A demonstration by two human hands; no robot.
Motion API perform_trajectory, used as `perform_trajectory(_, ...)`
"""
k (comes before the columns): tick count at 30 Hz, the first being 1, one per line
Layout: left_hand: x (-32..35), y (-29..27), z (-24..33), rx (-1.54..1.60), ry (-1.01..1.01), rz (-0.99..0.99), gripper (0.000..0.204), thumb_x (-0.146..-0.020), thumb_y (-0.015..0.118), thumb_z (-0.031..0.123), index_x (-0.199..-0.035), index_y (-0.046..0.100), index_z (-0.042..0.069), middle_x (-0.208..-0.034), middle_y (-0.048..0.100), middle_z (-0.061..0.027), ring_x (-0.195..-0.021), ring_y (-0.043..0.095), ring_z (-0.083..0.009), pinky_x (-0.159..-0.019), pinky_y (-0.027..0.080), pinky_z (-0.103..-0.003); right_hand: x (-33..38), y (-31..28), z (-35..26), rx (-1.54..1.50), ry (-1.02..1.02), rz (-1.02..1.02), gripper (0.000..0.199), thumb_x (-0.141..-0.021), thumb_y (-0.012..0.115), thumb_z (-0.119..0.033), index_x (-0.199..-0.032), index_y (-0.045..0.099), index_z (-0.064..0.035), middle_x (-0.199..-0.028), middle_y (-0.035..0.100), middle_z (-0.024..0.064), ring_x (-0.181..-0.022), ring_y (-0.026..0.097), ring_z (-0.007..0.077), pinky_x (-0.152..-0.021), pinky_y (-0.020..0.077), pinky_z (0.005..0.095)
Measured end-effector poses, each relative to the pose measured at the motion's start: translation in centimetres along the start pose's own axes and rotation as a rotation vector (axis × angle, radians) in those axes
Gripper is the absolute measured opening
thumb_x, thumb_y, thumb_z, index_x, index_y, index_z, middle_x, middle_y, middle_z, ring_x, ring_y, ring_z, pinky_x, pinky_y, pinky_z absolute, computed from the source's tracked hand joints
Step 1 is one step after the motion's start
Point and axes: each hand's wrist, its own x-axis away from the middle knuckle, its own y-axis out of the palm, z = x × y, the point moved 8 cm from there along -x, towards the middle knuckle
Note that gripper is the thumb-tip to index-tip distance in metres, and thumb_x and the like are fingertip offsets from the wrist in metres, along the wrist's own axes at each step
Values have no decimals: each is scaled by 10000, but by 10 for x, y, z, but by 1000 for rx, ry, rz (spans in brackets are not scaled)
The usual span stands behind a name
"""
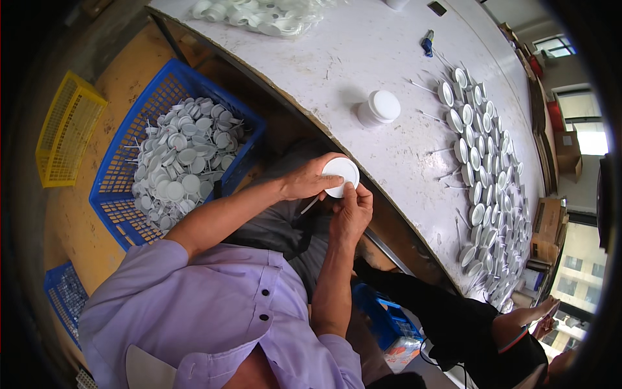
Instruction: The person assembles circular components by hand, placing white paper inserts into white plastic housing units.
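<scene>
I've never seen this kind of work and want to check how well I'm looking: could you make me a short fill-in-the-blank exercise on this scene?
1. The person's left grip and right grip both hold one round disc, coloured ____.
2. The large basket, heaped with small pieces, is coloured ____.
3. Near the picture's left edge, in its upper half, the smaller basket is coloured ____.
4. On the table, the spread of stemmed round pieces lies toward the picture's ____ side.

Missing words: white; blue; yellow; right.

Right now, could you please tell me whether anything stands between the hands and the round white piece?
Nothing visible does: the left hand and the right hand both touch the round white piece directly.
</scene>
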Motion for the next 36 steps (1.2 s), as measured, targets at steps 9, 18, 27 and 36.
perform_trajectory(9, -1, 0, -3, -21, 24, -38, 457, -881, 548, 169, -1264, 358, 7, -1005, 547, -79, -755, 544, -90, -524, 488, -214, 2, 0, -3, 47, -17, 7, 146, -817, 625, -60, -913, 535, 2, -712, 546, 23, -513, 455, 39, -414, 348, 154)
perform_trajectory(18, 1, -1, 1, -57, 2, -14, 437, -870, 533, 125, -1263, 368, 31, -990, 552, -69, -746, 535, -80, -533, 477, -207, -1, 2, 2, -38, 58, -7, 152, -807, 628, -39, -921, 534, -6, -717, 555, 31, -503, 462, 50, -410, 354, 162)
perform_trajectory(27, 3, -2, 6, -100, 17, -25, 457, -873, 530, 139, -1273, 348, 10, -995, 553, -82, -725, 540, -89, -532, 479, -214, 1, 2, 1, -26, 51, 14, 137, -804, 632, -36, -899, 534, -24, -704, 549, 30, -497, 465, 53, -403, 357, 158)
perform_trajectory(36, 2, 0, 7, -99, 44, -54, 481, -882, 537, 176, -1283, 331, 8, -1034, 541, -92, -779, 548, -107, -551, 492, -222, 1, 4, -3, -31, 38, 7, 136, -800, 639, -35, -881, 530, -27, -694, 543, 29, -484, 455, 49, -389, 350, 158)
